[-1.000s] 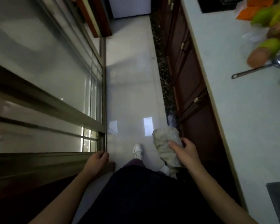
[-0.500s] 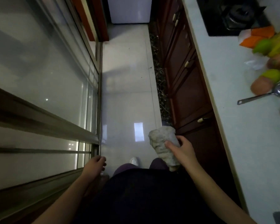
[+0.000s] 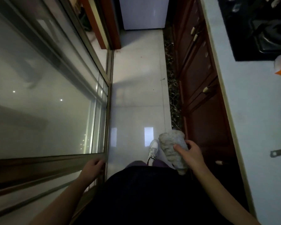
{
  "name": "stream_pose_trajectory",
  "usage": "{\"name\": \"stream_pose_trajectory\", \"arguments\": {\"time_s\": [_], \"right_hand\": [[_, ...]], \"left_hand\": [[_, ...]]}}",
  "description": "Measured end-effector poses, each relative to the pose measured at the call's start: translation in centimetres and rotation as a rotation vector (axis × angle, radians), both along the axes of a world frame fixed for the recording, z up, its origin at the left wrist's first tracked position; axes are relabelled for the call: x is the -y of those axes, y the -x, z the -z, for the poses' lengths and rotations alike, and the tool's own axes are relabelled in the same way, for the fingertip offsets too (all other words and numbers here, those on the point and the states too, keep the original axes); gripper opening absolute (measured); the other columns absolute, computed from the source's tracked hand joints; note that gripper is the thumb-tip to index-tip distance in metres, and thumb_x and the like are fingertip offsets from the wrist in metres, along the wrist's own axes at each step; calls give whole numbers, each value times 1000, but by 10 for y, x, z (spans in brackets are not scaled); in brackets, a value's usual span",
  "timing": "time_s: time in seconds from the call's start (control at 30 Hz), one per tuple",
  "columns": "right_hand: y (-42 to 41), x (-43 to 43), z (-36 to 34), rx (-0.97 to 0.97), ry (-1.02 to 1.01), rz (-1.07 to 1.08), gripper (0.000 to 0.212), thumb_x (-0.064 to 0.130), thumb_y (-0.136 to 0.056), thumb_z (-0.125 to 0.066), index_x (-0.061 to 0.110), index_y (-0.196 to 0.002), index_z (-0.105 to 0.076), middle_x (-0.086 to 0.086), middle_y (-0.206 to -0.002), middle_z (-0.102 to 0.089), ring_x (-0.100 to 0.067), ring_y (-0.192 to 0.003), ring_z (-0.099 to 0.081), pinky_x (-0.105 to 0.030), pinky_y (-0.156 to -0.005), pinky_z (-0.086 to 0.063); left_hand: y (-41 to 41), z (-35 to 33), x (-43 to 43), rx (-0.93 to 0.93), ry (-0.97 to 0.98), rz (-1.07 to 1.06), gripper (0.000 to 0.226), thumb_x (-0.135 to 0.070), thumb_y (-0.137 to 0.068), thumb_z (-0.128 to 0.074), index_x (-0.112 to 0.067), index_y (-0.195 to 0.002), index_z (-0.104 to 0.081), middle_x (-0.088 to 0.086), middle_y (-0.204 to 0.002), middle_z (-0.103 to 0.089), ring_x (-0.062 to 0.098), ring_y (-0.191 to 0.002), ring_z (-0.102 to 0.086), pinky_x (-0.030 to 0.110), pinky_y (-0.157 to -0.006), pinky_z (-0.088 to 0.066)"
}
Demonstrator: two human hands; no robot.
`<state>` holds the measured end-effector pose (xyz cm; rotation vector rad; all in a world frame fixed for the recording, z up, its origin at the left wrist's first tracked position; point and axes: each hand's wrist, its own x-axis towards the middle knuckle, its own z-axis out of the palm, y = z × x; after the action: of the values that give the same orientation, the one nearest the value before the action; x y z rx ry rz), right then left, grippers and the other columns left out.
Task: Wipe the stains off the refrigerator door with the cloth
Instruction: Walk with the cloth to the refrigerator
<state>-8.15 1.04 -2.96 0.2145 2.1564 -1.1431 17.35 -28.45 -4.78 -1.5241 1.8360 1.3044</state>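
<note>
Well short of the refrigerator (image 3: 143, 13), the cloth (image 3: 172, 148) is gripped in the closed right hand (image 3: 191, 154); the left hand (image 3: 93, 168) is curled empty.

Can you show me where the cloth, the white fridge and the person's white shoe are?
cloth (image 3: 172, 144): head view, middle of the bunched fabric.
white fridge (image 3: 143, 13): head view, front panel.
white shoe (image 3: 153, 147): head view, top of the toe.
</note>
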Motion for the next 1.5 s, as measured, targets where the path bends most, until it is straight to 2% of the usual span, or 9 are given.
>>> {"name": "stream_pose_trajectory", "arguments": {"time_s": [0.27, 0.4, 0.67, 0.8, 0.93, 1.07, 1.2, 1.27, 1.5], "right_hand": [[123, 126, -22, -38, 59, -192, 44, 30, -82, -83, 15, -119, -65, -4, -110, -69, -20, -97, -68, -36, -87, -57], [179, 182, -24, -39, 56, -254, 47, 34, -82, -82, 17, -122, -64, -2, -110, -67, -21, -99, -67, -37, -89, -57], [285, 255, -11, -60, -96, -171, 44, 35, -79, -84, 14, -114, -67, -3, -104, -72, -20, -95, -70, -38, -87, -57], [334, 282, -26, -79, -106, -86, 38, 31, -83, -82, 12, -112, -66, -5, -100, -72, -19, -90, -69, -30, -78, -53], [387, 306, -27, -56, -126, -12, 36, 30, -82, -82, 11, -109, -67, -7, -99, -74, -22, -90, -70, -39, -87, -57], [446, 336, -17, -37, -141, -9, 37, 32, -80, -83, 15, -108, -66, -3, -98, -72, -22, -92, -70, -40, -88, -57], [509, 373, -8, -20, -142, -56, 41, 31, -82, -81, 12, -115, -66, -6, -103, -71, -25, -97, -68, -40, -89, -55], [545, 396, -5, -10, -139, -97, 41, 32, -82, -82, 12, -115, -66, -9, -106, -72, -28, -97, -68, -44, -92, -56], [667, 491, -21, -25, -55, -346, 34, 31, -82, -83, 19, -108, -64, 2, -96, -67, -23, -94, -67, -40, -88, -56]], "left_hand": [[78, -11, 68, -47, 12, -216, 23, -14, -101, -49, -5, -87, -63, 15, -78, -65, 25, -60, -59, 24, -53, -40], [125, 0, 113, -49, -20, -224, 24, -16, -101, -50, -5, -87, -65, 19, -82, -67, 27, -64, -59, 26, -56, -41], [251, 18, 224, 0, -96, -127, 23, -7, -100, -48, 9, -91, -63, 22, -81, -62, 24, -58, -53, 17, -40, -39], [342, 7, 281, -31, -90, -2, 25, -11, -99, -50, 6, -89, -65, 18, -79, -65, 24, -63, -58, 22, -47, -40], [438, -3, 330, -122, -75, 92, 25, -16, -97, -57, -7, -73, -61, 13, -70, -62, 24, -59, -56, 23, -48, -42], [512, -5, 372, -162, -56, 103, 22, -15, -99, -54, -7, -82, -66, 11, -74, -66, 28, -65, -63, 23, -49, -43], [543, 18, 409, -151, -90, 13, 34, -47, -72, -58, -15, -74, -70, 13, -77, -71, 37, -77, -71, 49, -75, -58], [552, 25, 422, -88, -74, -23, 41, -54, -67, -52, -18, -72, -70, 14, -80, -73, 38, -83, -72, 46, -75, -55], [602, -16, 435, 12, -29, -275, 23, -11, -97, -52, -2, -81, -64, 14, -71, -66, 25, -56, -58, 25, -47, -42]]}}
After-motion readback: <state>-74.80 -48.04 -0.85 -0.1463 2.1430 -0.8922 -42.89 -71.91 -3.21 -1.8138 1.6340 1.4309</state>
